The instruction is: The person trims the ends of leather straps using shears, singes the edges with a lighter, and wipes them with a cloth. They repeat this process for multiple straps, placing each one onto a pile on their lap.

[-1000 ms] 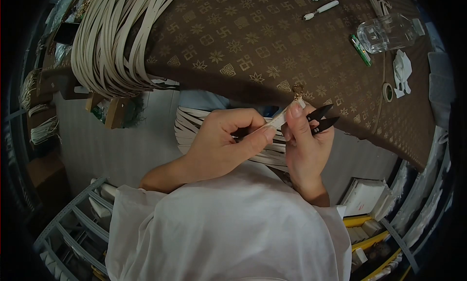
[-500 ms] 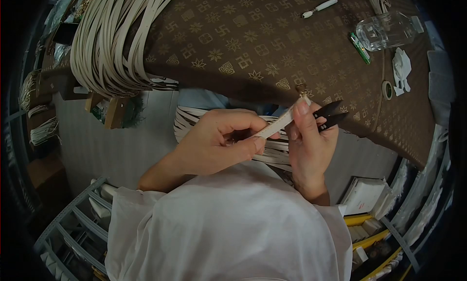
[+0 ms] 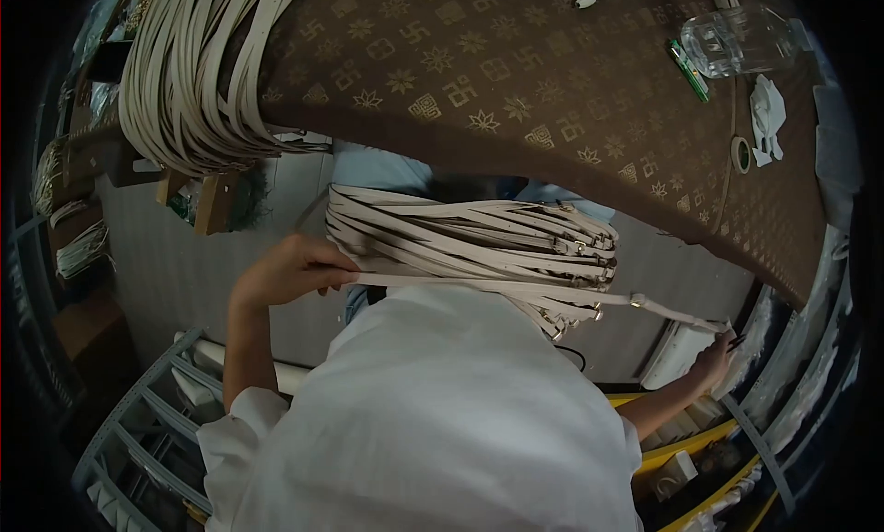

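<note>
Strap (image 3: 405, 280) runs along the bundle (image 3: 424, 223), pinched in closed fingers by left hand (image 3: 299, 269) toward nine o'clock and right hand (image 3: 711, 360) toward four, seemingly being straightened, which calls next for even tension.

L hand (image 3: 302, 272) + R hand (image 3: 714, 362) holding strap (image 3: 479, 287) taut, R well apart from L; strap bundle (image 3: 442, 233) on lap.

On my feed, one strap bundle (image 3: 198, 81) hung over the left part of the table (image 3: 414, 71), while a second bundle (image 3: 442, 242) lay across the lap before it. To the right I saw the bottle (image 3: 741, 42) on the table, behind the tissue (image 3: 766, 117) and tape roll (image 3: 736, 156).
</note>
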`<state>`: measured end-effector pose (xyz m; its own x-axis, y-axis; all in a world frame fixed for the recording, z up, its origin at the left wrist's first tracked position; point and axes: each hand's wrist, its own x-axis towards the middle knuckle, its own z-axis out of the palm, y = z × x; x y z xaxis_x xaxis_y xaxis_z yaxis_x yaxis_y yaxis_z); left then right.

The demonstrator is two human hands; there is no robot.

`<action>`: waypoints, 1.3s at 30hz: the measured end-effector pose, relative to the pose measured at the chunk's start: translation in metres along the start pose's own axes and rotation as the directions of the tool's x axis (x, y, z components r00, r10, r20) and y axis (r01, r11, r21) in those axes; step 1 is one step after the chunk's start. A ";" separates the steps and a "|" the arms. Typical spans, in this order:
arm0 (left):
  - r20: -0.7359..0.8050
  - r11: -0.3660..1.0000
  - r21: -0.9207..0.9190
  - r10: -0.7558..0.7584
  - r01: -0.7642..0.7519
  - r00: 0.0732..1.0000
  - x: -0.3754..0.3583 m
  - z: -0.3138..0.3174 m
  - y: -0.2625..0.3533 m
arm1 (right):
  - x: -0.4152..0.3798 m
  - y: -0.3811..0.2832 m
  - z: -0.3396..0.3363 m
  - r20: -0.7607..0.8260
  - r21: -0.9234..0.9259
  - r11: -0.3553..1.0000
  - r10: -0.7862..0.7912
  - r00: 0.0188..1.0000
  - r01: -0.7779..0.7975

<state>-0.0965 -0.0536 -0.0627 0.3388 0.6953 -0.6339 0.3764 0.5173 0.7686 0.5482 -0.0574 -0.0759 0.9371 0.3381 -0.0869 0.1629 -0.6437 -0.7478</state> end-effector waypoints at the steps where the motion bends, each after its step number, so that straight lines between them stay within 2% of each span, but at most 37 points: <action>1: 0.011 0.996 0.086 0.029 -0.030 1.000 0.003 0.003 -0.009 | 0.001 0.018 -0.001 0.012 0.000 1.000 -0.001 1.000 0.001; 2: 0.023 0.983 0.172 0.056 -0.060 0.998 0.005 0.007 -0.015 | 0.002 0.033 -0.001 -0.050 -0.256 0.963 -0.105 0.993 0.088; 3: 0.009 0.984 0.173 0.050 -0.050 0.999 0.007 0.011 -0.018 | 0.003 0.041 0.004 -0.082 -0.498 0.854 -0.220 0.972 0.151; 5: -0.121 0.820 0.517 0.352 -0.244 0.928 0.013 0.020 -0.015 | -0.021 0.026 0.025 -0.033 -0.425 0.885 -0.226 0.973 0.191; 7: -0.163 0.775 0.604 0.350 -0.188 0.922 0.014 0.018 -0.013 | -0.047 0.003 0.055 0.040 -0.223 0.928 -0.298 0.954 0.299; 8: -0.183 0.734 0.664 0.347 -0.144 0.920 0.013 0.016 -0.009 | -0.062 -0.015 0.069 0.063 -0.186 0.934 -0.298 0.953 0.304; 9: -0.215 0.725 0.679 0.350 -0.118 0.912 0.012 0.010 0.002 | -0.081 -0.036 0.081 0.141 -0.070 0.935 -0.336 0.931 0.348; 11: -0.491 0.846 0.500 0.454 -0.186 0.743 0.014 -0.005 0.029 | -0.113 -0.070 0.104 0.251 0.145 0.903 -0.428 0.868 0.404; 12: -0.507 0.842 0.511 0.460 -0.176 0.728 0.018 -0.014 0.035 | -0.128 -0.082 0.114 0.259 0.170 0.899 -0.436 0.862 0.404; 13: -0.679 0.802 0.593 0.545 -0.071 0.492 0.023 -0.023 0.042 | -0.143 -0.093 0.124 0.361 0.279 0.886 -0.454 0.814 0.370; 14: -0.761 0.769 0.636 0.615 0.053 0.208 0.026 -0.032 0.047 | -0.158 -0.102 0.132 0.450 0.379 0.866 -0.479 0.753 0.325; 15: -0.759 0.765 0.642 0.623 0.056 0.189 0.029 -0.041 0.048 | -0.173 -0.108 0.140 0.447 0.398 0.858 -0.490 0.748 0.325; 17: -0.761 0.729 0.644 0.641 0.232 0.098 0.041 -0.055 0.045 | -0.204 -0.117 0.154 0.554 0.517 0.780 -0.619 0.557 0.352; 18: -0.753 0.723 0.652 0.653 0.228 0.083 0.046 -0.058 0.043 | -0.225 -0.131 0.152 0.649 0.504 0.823 -0.561 0.514 0.262; 20: -0.748 0.696 0.647 0.659 0.310 0.081 0.055 -0.060 0.044 | -0.247 -0.139 0.157 0.644 0.640 0.701 -0.712 0.279 0.315; 21: -0.738 0.690 0.657 0.671 0.305 0.073 0.055 -0.061 0.048 | -0.262 -0.147 0.156 0.652 0.654 0.694 -0.719 0.242 0.302; 22: -0.766 0.721 0.634 0.636 0.278 0.097 0.055 -0.061 0.051 | -0.270 -0.149 0.158 0.641 0.662 0.686 -0.727 0.248 0.302; 24: -0.786 0.750 0.616 0.607 0.242 0.118 0.058 -0.057 0.059 | -0.283 -0.151 0.164 0.736 0.628 0.766 -0.641 0.216 0.135; 25: -0.841 0.852 0.523 0.516 -0.002 0.164 0.058 -0.052 0.068 | -0.292 -0.154 0.168 0.772 0.600 0.799 -0.592 0.233 0.041; 26: -0.872 0.896 0.376 0.428 -0.235 0.238 0.059 -0.045 0.077 | -0.301 -0.159 0.170 0.765 0.607 0.794 -0.598 0.240 0.042; 27: -0.869 0.893 0.379 0.433 -0.242 0.238 0.059 -0.037 0.087 | -0.309 -0.166 0.172 0.794 0.577 0.813 -0.581 0.181 0.076; 28: -0.823 0.885 0.170 0.369 -0.433 0.431 0.059 -0.026 0.097 | -0.318 -0.173 0.175 0.822 0.546 0.830 -0.557 0.121 0.113; 29: -0.718 0.829 -0.083 0.335 -0.553 0.610 0.060 -0.014 0.106 | -0.329 -0.179 0.180 0.821 0.545 0.830 -0.557 0.122 0.118; 31: -0.599 0.835 -0.063 0.406 -0.547 0.690 0.064 0.008 0.119 | -0.349 -0.193 0.192 0.824 0.566 0.824 -0.565 0.045 -0.017; 32: -0.548 0.817 -0.074 0.446 -0.572 0.708 0.069 0.015 0.117 | -0.354 -0.197 0.198 0.825 0.564 0.826 -0.563 0.048 -0.013; 34: -0.531 0.839 -0.077 0.423 -0.538 0.734 0.065 0.020 0.116 | -0.360 -0.205 0.209 0.806 0.592 0.805 -0.590 0.053 -0.039; 36: -0.513 0.861 -0.083 0.394 -0.501 0.763 0.059 0.022 0.110 | -0.353 -0.222 0.216 0.871 0.485 0.836 -0.486 0.064 -0.257; 37: -0.502 0.877 -0.098 0.364 -0.470 0.784 0.053 0.021 0.103 | -0.346 -0.227 0.226 0.867 0.490 0.821 -0.492 0.072 -0.293; 38: -0.492 0.892 -0.110 0.335 -0.439 0.804 0.049 0.020 0.097 | -0.345 -0.229 0.224 0.870 0.486 0.824 -0.487 0.073 -0.291; 39: -0.491 0.892 -0.115 0.331 -0.437 0.806 0.049 0.020 0.090 | -0.345 -0.234 0.220 0.879 0.475 0.863 -0.475 0.044 -0.172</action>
<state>-0.0290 0.0169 -0.0264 -0.0254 0.9766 -0.2138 0.0891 0.2152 0.9725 0.1187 0.1280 -0.0160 -0.3075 0.9242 -0.2267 -0.1675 -0.2871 -0.9431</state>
